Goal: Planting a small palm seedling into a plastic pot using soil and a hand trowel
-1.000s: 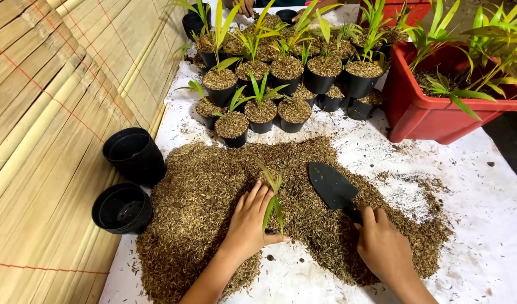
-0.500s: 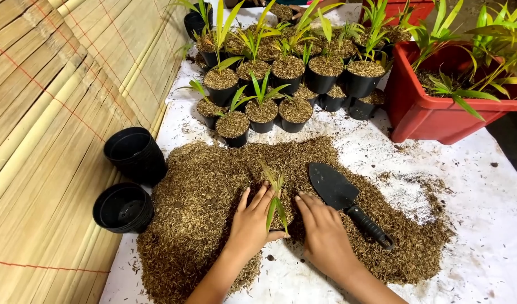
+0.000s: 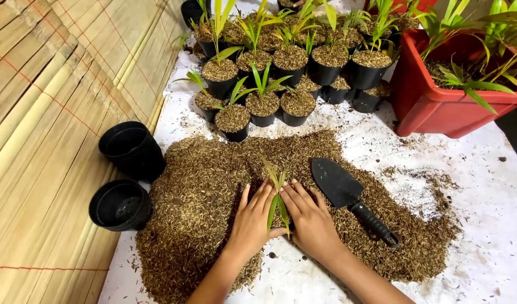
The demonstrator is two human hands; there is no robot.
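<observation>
We saw the left hand [image 3: 251,220] and the right hand [image 3: 312,220] lying open and flat on a heap of brown husk [image 3: 196,191], cupped close about a small green seedling [image 3: 278,194] that stood upright between them, gripping nothing; a black trowel [image 3: 348,197] lay on the heap just beside the right hand; two empty black pots [image 3: 126,171] sat to the left; planted pots [image 3: 269,73] and a red planter [image 3: 438,101] stood beyond

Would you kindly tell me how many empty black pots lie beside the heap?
2: one empty black pot near the bamboo mat, another empty black pot just below it, both left of the heap.
</observation>
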